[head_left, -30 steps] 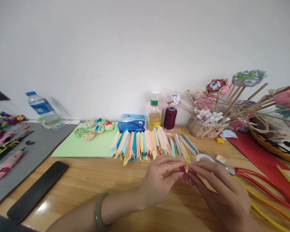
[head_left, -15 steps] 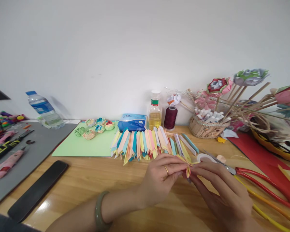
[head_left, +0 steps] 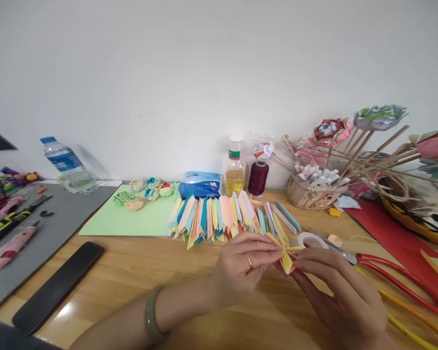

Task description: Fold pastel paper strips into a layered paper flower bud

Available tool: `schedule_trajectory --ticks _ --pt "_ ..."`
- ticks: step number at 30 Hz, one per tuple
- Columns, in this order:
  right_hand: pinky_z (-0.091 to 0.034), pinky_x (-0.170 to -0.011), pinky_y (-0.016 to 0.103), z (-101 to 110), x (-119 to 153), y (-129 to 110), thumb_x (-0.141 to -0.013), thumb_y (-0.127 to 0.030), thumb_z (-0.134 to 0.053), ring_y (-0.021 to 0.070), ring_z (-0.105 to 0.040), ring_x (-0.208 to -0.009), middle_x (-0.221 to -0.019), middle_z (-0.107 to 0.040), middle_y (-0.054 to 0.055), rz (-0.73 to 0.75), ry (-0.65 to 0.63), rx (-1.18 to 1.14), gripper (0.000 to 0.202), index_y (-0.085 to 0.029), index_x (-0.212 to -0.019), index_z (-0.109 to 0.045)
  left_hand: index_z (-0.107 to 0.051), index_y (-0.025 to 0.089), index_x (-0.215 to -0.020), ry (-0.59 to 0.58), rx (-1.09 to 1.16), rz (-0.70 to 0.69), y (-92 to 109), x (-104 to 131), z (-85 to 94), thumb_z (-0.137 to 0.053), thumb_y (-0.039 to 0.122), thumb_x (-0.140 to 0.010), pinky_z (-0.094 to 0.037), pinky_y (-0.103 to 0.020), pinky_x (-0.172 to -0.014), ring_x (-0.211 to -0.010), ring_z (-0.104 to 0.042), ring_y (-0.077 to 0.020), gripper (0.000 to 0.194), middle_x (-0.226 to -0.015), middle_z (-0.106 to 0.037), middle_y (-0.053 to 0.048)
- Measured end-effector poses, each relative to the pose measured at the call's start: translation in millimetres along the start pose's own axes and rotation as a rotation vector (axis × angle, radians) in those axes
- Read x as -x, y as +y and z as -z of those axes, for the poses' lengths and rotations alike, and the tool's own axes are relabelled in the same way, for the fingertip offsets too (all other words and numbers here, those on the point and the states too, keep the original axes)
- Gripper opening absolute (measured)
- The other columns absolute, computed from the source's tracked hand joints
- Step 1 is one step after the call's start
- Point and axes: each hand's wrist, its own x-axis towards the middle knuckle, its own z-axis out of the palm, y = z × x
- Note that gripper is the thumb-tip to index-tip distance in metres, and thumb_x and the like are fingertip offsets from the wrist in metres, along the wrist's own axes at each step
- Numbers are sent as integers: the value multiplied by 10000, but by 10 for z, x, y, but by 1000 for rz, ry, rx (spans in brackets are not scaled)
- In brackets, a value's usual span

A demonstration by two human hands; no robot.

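pinches the left side of a yellow and pink folded paper piece (head_left: 286,263) between thumb and fingers of the left hand (head_left: 237,267); grips the right side of it in the fingers of the right hand (head_left: 345,287); cannot tell just how the right thumb sits; holds the paper up over the wooden table (head_left: 131,272), near the right end of a row of folded paper strips (head_left: 215,214), with narrow yellow petals spread outward and pink showing below; wears a gold ring (head_left: 248,261) and a green bangle (head_left: 151,316) on the left side; has a white roll (head_left: 301,239) just beyond the right fingers, with red-handled scissors (head_left: 387,261) to the right of it, near a red sheet (head_left: 375,226); faces, behind the strips, a blue packet (head_left: 200,185), a bottle of yellow liquid (head_left: 234,180) and a dark red thread spool (head_left: 258,178); has a basket (head_left: 316,197) of white paper rolls farther right, near paper flowers on sticks (head_left: 332,130); has small paper rosettes (head_left: 134,202) on a light green sheet (head_left: 109,218) to the left, beyond a black phone-like slab (head_left: 58,287); also has a tilted water bottle (head_left: 63,160) near the wall at far left.
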Motion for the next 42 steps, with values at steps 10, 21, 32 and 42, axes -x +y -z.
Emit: schedule_trajectory --ticks 10,21,32,42 --pt "-499 -662 311 40 -22 2 -682 -35 -578 178 -618 -721 -714 -643 26 92 -57 -101 231 -226 -810 -557 -603 177 -1012 -27 -89 -166 -20 47 45 -510 92 -757 -502 -317 -768 -928 -589 -174 285 -910 -682 -99" --pt "-454 -575 278 -3 -182 -34 -777 -86 -491 151 -548 -659 -682 -553 15 -82 -244 -434 138 -220 -765 -467 -598 133 -905 64 -145 -327 -105 7 16 -561 167 -754 -527 -269 -722 -829 -606 -139 159 -793 -690 -59" --pt "-455 -631 280 -4 -123 6 -758 -60 -502 130 -551 -615 -676 -585 13 117 -136 -184 143 -201 -775 -524 -594 136 -838 79 -252 -351 -64 -5 37 -538 168 -769 -521 -228 -706 -763 -586 -106 94 -762 -682 -30" --pt "-458 -688 291 22 -60 34 -792 -66 -456 142 -570 -701 -735 -606 22 152 -171 -186 154 -195 -812 -537 -591 146 -801 117 -325 -396 -75 -14 18 -518 171 -780 -520 -199 -690 -739 -572 -94 79 -720 -650 -13"
